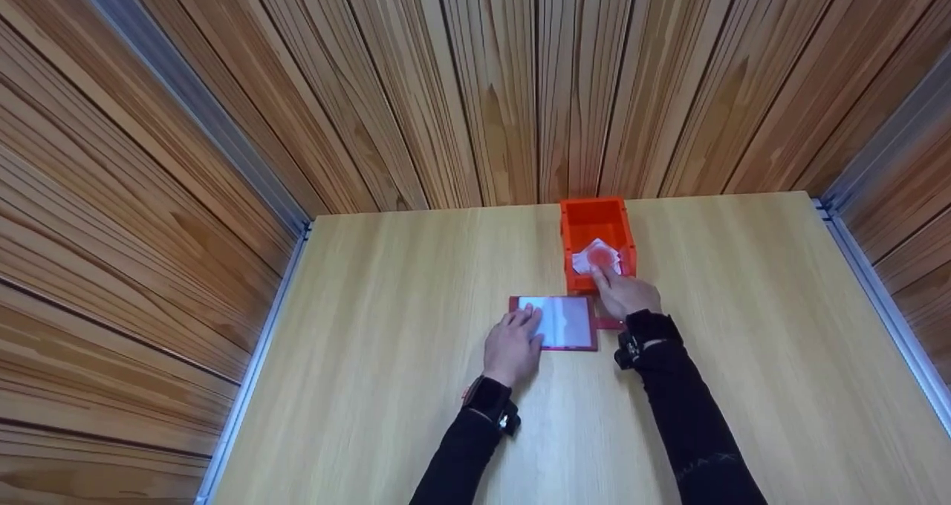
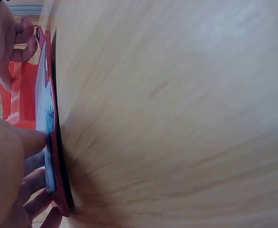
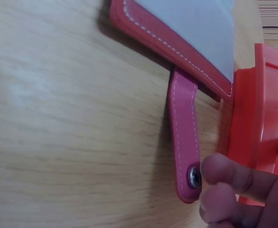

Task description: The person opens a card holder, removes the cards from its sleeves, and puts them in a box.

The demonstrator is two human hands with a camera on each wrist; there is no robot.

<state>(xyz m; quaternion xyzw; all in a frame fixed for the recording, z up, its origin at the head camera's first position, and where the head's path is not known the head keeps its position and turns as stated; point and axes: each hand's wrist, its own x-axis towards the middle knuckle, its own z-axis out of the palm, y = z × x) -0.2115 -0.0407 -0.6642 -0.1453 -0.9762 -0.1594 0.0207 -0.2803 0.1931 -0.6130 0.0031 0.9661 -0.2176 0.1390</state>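
A red card holder (image 1: 595, 334) with white stitching lies open on the table, clear plastic sleeves (image 1: 568, 321) facing up. My left hand (image 1: 514, 345) rests on its left part, fingers over the sleeves and thumb at the near edge. On the right side a strap (image 3: 185, 137) with a metal snap sticks out. My right hand (image 1: 630, 295) reaches over the near end of an orange bin (image 1: 594, 212), fingertips at crumpled whitish paper (image 1: 585, 261) with a reddish round patch. Its lower fingers (image 3: 224, 167) curl beside the strap. I cannot tell whether it pinches the paper.
The bin stands at the back of the light wood table (image 1: 386, 304), close to the plank wall (image 1: 483, 82). Metal rails (image 1: 252, 371) run along the table's sides. In the right wrist view, the bin's wall (image 3: 245, 114) rises just beyond the card holder.
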